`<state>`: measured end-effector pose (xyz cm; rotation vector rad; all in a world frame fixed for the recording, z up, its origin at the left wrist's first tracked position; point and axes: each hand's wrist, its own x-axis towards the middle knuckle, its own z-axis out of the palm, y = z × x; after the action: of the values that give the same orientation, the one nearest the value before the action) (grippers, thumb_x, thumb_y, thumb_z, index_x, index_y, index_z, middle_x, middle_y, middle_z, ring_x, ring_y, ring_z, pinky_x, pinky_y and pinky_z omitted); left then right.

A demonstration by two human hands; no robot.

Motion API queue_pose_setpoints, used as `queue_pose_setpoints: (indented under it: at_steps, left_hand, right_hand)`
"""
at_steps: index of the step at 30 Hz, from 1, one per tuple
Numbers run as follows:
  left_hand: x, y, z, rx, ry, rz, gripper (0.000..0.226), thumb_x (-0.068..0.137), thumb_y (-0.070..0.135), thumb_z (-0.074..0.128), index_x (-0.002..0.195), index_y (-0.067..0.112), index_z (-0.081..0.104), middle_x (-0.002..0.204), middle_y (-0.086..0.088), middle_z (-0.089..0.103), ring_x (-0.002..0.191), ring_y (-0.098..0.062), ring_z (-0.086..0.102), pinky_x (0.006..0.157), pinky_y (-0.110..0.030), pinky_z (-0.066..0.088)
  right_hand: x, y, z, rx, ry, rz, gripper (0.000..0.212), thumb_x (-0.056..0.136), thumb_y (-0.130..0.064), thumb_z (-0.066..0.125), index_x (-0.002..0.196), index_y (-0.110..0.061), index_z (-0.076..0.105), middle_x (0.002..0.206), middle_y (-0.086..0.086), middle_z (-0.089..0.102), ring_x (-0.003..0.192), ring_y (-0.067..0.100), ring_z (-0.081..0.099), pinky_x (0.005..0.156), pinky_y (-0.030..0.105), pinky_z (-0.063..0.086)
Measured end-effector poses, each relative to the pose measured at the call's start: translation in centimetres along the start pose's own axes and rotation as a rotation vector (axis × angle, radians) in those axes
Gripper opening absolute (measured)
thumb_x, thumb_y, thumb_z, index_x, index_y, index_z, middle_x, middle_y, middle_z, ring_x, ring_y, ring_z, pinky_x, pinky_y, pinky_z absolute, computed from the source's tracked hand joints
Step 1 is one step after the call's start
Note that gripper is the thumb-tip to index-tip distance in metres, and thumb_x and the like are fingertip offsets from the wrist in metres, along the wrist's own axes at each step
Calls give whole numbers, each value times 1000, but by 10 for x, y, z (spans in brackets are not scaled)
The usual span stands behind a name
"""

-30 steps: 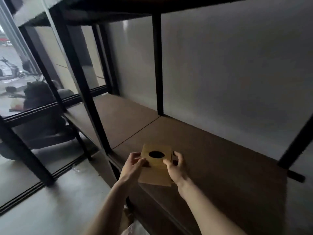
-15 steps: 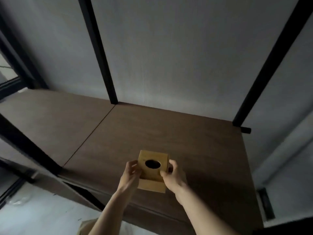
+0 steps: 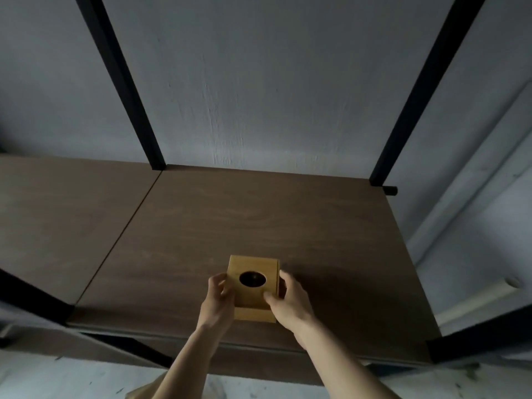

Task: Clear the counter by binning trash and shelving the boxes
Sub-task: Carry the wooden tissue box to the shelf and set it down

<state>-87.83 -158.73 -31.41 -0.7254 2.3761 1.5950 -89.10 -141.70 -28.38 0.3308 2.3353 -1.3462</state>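
Observation:
A small tan cardboard box point(image 3: 253, 286) with a dark oval hole in its top is over the front part of the brown wooden shelf board point(image 3: 259, 220). My left hand point(image 3: 216, 303) grips its left side with curled fingers. On its right side, my right hand point(image 3: 290, 300) holds it, thumb on the top face. Whether the box rests on the board or hovers just above it I cannot tell.
Black metal posts point(image 3: 126, 90) point(image 3: 417, 96) rise at the back of the shelf against a pale grey wall. A second shelf board point(image 3: 57, 214) adjoins on the left. A black front post point(image 3: 475, 338) stands at the right corner. Pale floor shows below.
My view has swung right and squared up on the right shelf bay. Both hands have carried the box forward over the board, still gripping it.

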Motion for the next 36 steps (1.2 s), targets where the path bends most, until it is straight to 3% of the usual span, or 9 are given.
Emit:
queue_pose_setpoints:
  at_steps: [3,6,10,13,15,20,28,36]
  left_hand:
    - [-1,6,-6,154,5,28,29,101,36,42,129,30,44,109,2,65,83,-12,62,60,-30,46]
    - [-4,22,-15,386,56,134,31,96,47,42,122,31,47,109,4,64,85,-19,60,67,-36,49]
    - [-14,51,-20,656,57,386,57,90,60,46,138,29,41,139,2,55,122,-22,54,94,-40,49]
    - [-22,78,-17,809,19,555,79,88,69,45,151,24,31,156,0,41,142,-23,38,116,-40,33]
    - [-30,95,-12,892,13,663,84,87,73,40,154,23,28,160,-1,35,147,-22,31,122,-38,24]
    - [-60,134,13,998,-32,833,90,81,79,41,153,28,26,161,2,32,149,-19,26,123,-37,14]
    - [-147,169,72,1046,-125,985,91,80,83,38,155,33,23,163,3,28,149,-21,27,122,-38,18]
    - [-284,160,151,1056,-297,1158,96,77,86,36,155,33,23,163,4,29,149,-20,27,121,-40,20]
  right_hand:
    - [-4,-6,-4,-142,-1,-43,73,97,-44,62,160,-23,30,161,4,40,146,26,42,115,40,39]
    - [-13,-9,-16,-433,85,-128,73,99,-51,54,160,-24,26,161,3,38,145,26,42,112,41,44]
    - [-31,-11,-42,-696,159,-160,76,99,-53,49,162,-22,20,162,7,35,145,29,40,112,45,45]
    - [-45,-14,-65,-808,215,-206,76,99,-53,48,162,-21,19,164,11,32,147,33,36,117,47,39]
    - [-57,-15,-83,-857,247,-233,76,100,-53,48,162,-21,19,165,13,29,149,34,32,119,48,36]
    - [-92,-6,-129,-867,337,-270,74,100,-52,50,161,-21,22,167,12,25,152,34,28,121,47,34]
    - [-182,44,-187,-736,470,-209,75,99,-53,51,162,-25,21,170,7,21,155,31,26,121,48,33]
    - [-318,134,-238,-629,627,-99,69,99,-48,52,160,-24,27,167,8,29,152,30,32,120,46,36]
